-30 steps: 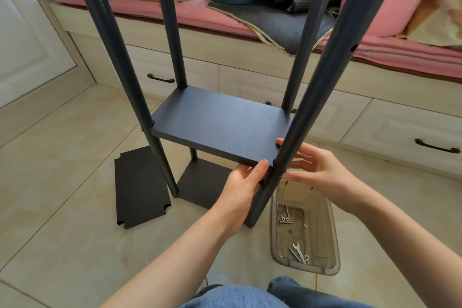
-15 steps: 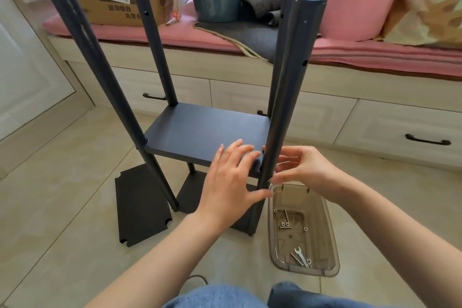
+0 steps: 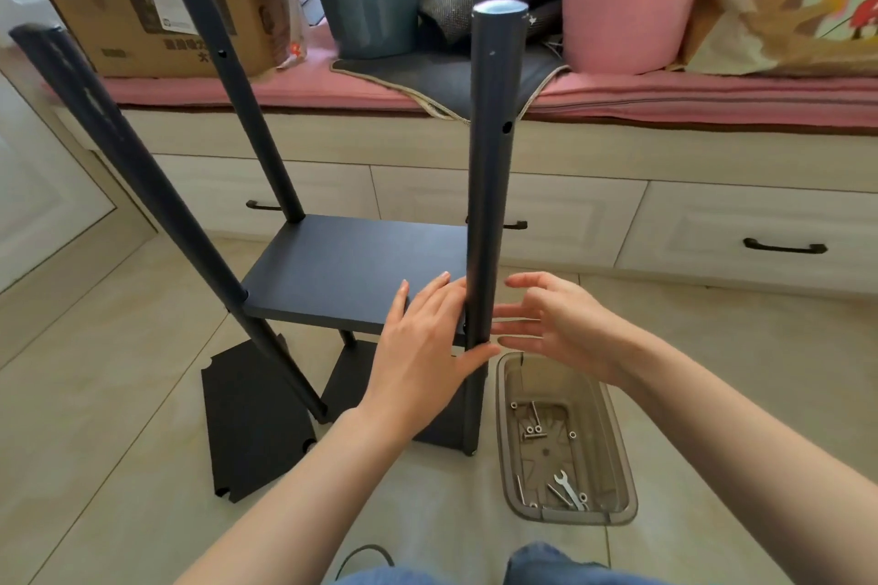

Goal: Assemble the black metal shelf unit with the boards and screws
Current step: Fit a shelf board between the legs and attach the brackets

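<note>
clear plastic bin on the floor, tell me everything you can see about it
The plastic bin is a smoky, see-through rectangular tub with rounded corners and a rim, sitting upright on the tiled floor right of the shelf unit's near post. It is open-topped. Inside lie several loose screws and a small silver wrench. Neither hand touches it; the right hand is above its far end.

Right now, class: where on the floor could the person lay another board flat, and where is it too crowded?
Bare tile floor lies left of the loose board, and more right of the clear bin. It is crowded between the near post and that bin, where the left hand and right hand work.
</note>
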`<action>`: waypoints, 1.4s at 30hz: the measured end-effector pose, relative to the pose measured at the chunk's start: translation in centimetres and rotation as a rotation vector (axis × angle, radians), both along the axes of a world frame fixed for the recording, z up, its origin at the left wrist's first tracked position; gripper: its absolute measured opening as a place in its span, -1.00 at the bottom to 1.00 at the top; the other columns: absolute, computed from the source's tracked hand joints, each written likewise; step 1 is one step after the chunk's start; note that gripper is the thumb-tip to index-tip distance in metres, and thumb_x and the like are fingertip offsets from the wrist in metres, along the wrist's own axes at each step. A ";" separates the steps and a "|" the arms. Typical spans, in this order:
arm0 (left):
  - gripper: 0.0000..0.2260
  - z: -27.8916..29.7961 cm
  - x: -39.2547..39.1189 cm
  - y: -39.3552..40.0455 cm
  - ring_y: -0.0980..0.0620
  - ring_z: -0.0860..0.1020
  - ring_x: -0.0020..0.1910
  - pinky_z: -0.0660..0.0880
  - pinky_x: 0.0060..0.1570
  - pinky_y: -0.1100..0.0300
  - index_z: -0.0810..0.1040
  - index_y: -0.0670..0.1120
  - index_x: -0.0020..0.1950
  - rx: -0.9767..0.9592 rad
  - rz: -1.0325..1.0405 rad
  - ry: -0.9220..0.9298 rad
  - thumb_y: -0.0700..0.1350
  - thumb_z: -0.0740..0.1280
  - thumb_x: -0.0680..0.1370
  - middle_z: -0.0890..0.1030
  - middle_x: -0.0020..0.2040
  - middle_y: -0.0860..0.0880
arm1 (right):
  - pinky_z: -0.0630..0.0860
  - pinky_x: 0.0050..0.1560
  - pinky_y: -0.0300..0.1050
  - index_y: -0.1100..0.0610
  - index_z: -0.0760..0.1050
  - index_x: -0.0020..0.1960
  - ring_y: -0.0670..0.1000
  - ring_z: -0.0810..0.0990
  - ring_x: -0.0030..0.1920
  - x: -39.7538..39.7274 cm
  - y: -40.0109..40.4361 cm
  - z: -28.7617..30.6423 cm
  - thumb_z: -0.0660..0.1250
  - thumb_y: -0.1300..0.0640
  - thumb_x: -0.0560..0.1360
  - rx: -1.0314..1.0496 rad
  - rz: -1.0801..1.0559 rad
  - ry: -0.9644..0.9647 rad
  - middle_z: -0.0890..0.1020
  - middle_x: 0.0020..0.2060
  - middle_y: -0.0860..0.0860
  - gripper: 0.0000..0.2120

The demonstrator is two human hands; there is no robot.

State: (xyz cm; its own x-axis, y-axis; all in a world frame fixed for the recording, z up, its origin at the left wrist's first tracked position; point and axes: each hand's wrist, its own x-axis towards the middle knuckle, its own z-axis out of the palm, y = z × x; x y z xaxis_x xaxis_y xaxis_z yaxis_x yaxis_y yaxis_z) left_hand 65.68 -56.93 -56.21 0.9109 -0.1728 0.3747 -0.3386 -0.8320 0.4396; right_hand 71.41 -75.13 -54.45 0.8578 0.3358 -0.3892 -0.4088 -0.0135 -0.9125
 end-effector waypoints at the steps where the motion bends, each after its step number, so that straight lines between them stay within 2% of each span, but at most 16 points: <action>1: -0.41 -0.1 0.0 -0.1 0.04 0.29 0.55 -0.06 0.56 0.00 0.42 -0.03 0.49 -0.014 0.002 -0.008 0.12 0.46 0.51 0.47 0.47 0.04 | 0.58 0.18 0.13 0.13 0.37 0.37 0.18 0.69 0.06 0.1 0.5 0.0 0.20 0.22 0.64 0.029 -0.066 0.056 0.65 0.08 0.22 -0.70; 3: -0.40 -0.1 0.0 -0.2 0.03 0.26 0.56 -0.08 0.55 0.00 0.41 -0.03 0.51 -0.032 -0.004 -0.011 0.10 0.46 0.51 0.46 0.48 0.04 | 0.60 0.16 0.11 0.20 0.45 0.31 0.18 0.69 0.05 0.2 1.5 0.0 0.24 0.07 0.64 0.037 -0.038 0.095 0.68 0.05 0.22 -0.70; 5: -0.40 -0.1 0.1 -0.2 0.02 0.22 0.58 -0.09 0.56 -0.04 0.41 -0.03 0.51 -0.033 -0.013 -0.014 0.08 0.47 0.51 0.46 0.48 0.04 | 0.59 0.17 0.10 0.25 0.54 0.23 0.15 0.70 0.04 0.1 2.1 0.1 0.25 0.01 0.64 0.005 0.043 0.056 0.69 0.04 0.20 -0.66; 10: -0.41 -0.3 0.2 0.5 0.01 0.08 0.62 -0.16 0.57 -0.08 0.40 0.06 0.51 0.041 0.008 0.006 0.16 0.43 0.51 0.38 0.52 0.09 | 0.52 0.26 0.18 0.33 0.45 0.32 0.17 0.67 0.11 0.5 2.4 -0.1 0.28 0.04 0.63 -0.082 0.056 -0.015 0.66 0.09 0.23 -0.59; 14: -0.40 -0.7 -0.3 1.7 -0.10 0.16 0.60 -0.11 0.56 -0.12 0.39 0.08 0.51 0.050 0.036 0.040 0.19 0.41 0.51 0.40 0.50 0.07 | 0.53 0.24 0.25 0.32 0.43 0.32 0.16 0.66 0.12 0.1 2.9 -0.7 0.27 0.07 0.63 -0.031 0.055 -0.002 0.66 0.09 0.22 -0.62; 19: -0.33 -0.3 -0.6 2.5 -0.03 0.17 0.60 -0.10 0.56 0.03 0.18 0.16 0.57 0.053 0.041 0.111 0.22 0.37 0.52 0.34 0.56 -0.02 | 0.64 0.07 0.04 0.24 0.50 0.20 0.08 0.71 0.02 -0.4 3.3 -1.3 0.24 0.08 0.63 0.056 0.065 0.001 0.73 -0.04 0.12 -0.74; 22: -0.32 -0.2 -0.6 2.5 -0.04 0.17 0.60 -0.08 0.58 0.02 0.19 0.14 0.57 0.047 0.041 0.139 0.22 0.36 0.52 0.32 0.57 -0.03 | 0.63 0.11 0.05 0.23 0.49 0.23 0.12 0.71 0.03 -0.4 2.5 -1.8 0.26 0.11 0.63 0.092 0.038 0.006 0.72 -0.01 0.14 -0.75; 25: -0.32 -0.2 -0.6 2.6 -0.09 0.16 0.60 0.01 0.60 -0.06 0.22 0.11 0.58 0.058 0.064 0.188 0.25 0.33 0.52 0.26 0.60 -0.03 | 0.65 0.02 -0.07 0.23 0.53 0.18 0.11 0.71 0.03 -0.5 0.3 -3.0 0.28 0.16 0.61 0.104 -0.015 0.006 0.72 -0.03 0.15 -0.80; 30: -0.27 -0.1 -0.7 2.5 -0.10 0.18 0.60 -0.03 0.59 0.01 0.30 0.04 0.56 0.052 0.060 0.201 0.35 0.16 0.45 0.29 0.58 -0.06 | 0.64 0.05 -0.03 0.23 0.55 0.16 0.08 0.72 -0.01 -2.0 -5.0 -7.8 0.28 0.18 0.60 -0.110 -0.043 0.097 0.73 -0.06 0.12 -0.81; 36: -0.20 0.1 -0.7 2.3 -0.12 0.19 0.59 -0.05 0.58 0.03 0.28 0.05 0.57 0.069 0.075 0.216 0.43 0.07 0.41 0.32 0.57 -0.07 | 0.59 -0.19 -0.23 0.20 0.56 0.10 -0.02 0.71 -0.16 -3.7 -7.2 -14.6 0.29 0.23 0.60 -0.398 -0.005 0.151 0.73 -0.14 0.08 -0.88; 39: -0.19 0.0 -0.7 2.3 -0.09 0.21 0.59 -0.08 0.55 0.10 0.28 0.01 0.57 0.083 0.072 0.194 0.42 0.08 0.42 0.36 0.55 -0.09 | 0.50 -0.31 -0.28 0.23 0.58 0.04 -0.05 0.60 -0.27 -4.1 -6.6 -17.6 0.30 0.27 0.59 -0.562 0.087 0.132 0.69 -0.15 0.12 -0.91; 41: -0.19 0.1 -0.8 2.2 -0.08 0.22 0.58 -0.10 0.53 0.14 0.29 -0.01 0.57 0.086 0.074 0.188 0.41 0.09 0.43 0.37 0.54 -0.10 | 0.50 -0.28 -0.31 0.17 0.58 0.00 -0.08 0.60 -0.22 -4.2 -5.8 -19.4 0.32 0.26 0.57 -0.697 0.208 0.070 0.66 -0.12 0.06 -0.93; 42: -0.20 0.0 -0.9 2.2 -0.08 0.22 0.58 -0.10 0.52 0.15 0.30 -0.02 0.57 0.085 0.074 0.186 0.41 0.09 0.44 0.38 0.54 -0.10 | 0.54 -0.18 -0.29 0.15 0.59 0.02 -0.08 0.62 -0.14 -4.2 -5.4 -20.2 0.34 0.25 0.56 -0.763 0.273 0.041 0.65 -0.07 0.03 -0.92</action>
